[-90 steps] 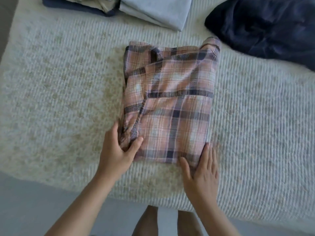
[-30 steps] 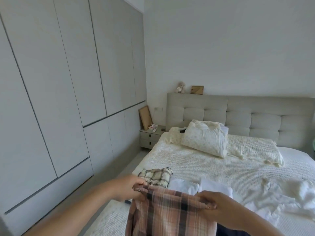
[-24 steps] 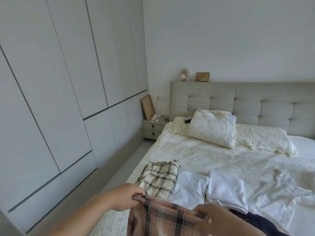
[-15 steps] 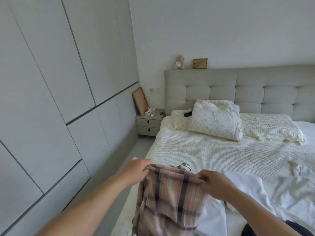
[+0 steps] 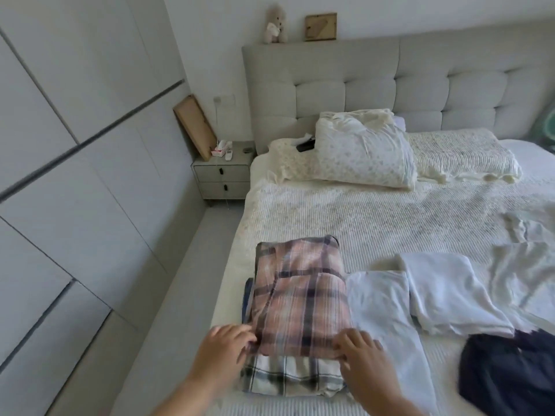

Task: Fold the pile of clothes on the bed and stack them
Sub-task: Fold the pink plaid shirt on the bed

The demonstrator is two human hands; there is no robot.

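Folded pink plaid shirt point(image 5: 300, 298) set on a checked garment point(image 5: 288, 375) to build the stack, just ahead of both hands. Left hand point(image 5: 222, 352) and right hand point(image 5: 365, 360) at its near corners, apparently pinching the edge to square it.

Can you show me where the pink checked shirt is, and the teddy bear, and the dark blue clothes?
pink checked shirt point(image 5: 300, 301), head view, middle of its folded top face.
teddy bear point(image 5: 274, 24), head view, its body, on the headboard ledge.
dark blue clothes point(image 5: 510, 373), head view, middle of the heap.
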